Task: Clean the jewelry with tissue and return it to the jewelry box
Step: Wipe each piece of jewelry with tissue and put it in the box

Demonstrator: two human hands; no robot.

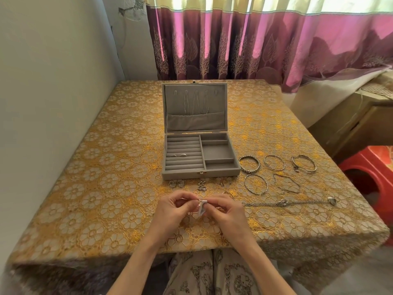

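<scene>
The grey jewelry box [221, 172] stands open mid-table, with chains hanging in its lid and two rings [179, 155] set in the ring rolls. In front of it my left hand [172, 211] pinches a small ring [199, 201]. My right hand [228, 211] pinches a folded piece of white tissue [202, 209] against that ring. Both hands hover just above the tablecloth. Earrings [176, 184] and small pieces [201, 185] lie along the box's front.
Several bangles [249, 164] and bracelets [304, 163] lie right of the box, and a long chain [285, 202] stretches right of my hands. A gold floral cloth [95, 188] covers the table. A wall is on the left, a red stool [370, 173] on the right.
</scene>
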